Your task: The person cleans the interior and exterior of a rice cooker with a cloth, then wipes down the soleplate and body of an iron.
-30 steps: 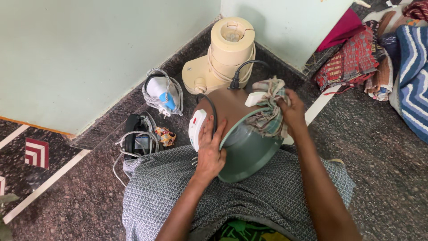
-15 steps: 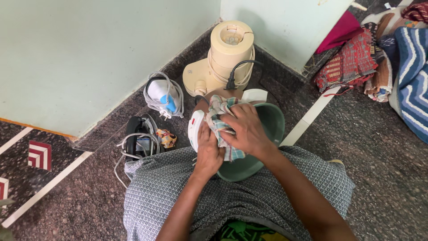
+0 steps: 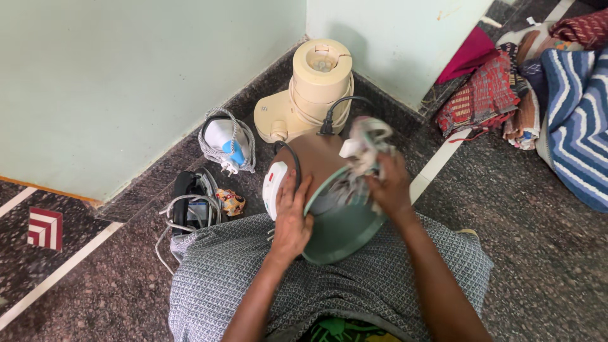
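A round electric cooker with a brown body [image 3: 320, 161] and a green rim [image 3: 342, 234] lies tilted on my lap. My left hand [image 3: 292, 215] presses flat against its left side, next to its white control box [image 3: 273, 188]. My right hand [image 3: 389, 187] grips a checked cloth [image 3: 362, 149], blurred with motion, at the cooker's far right rim. A black cord [image 3: 292, 159] runs over the brown body.
A cream mixer base [image 3: 304, 95] with a black plug stands in the wall corner. On the dark stone floor to the left lie a white and blue iron [image 3: 227, 140] wrapped in its cord and a black device with cables [image 3: 190, 202]. Folded cloths [image 3: 500, 95] pile at right.
My right hand has swept the cloth from the cooker's left side by my left hand back across to its far right rim. My left hand has stayed on the cooker.
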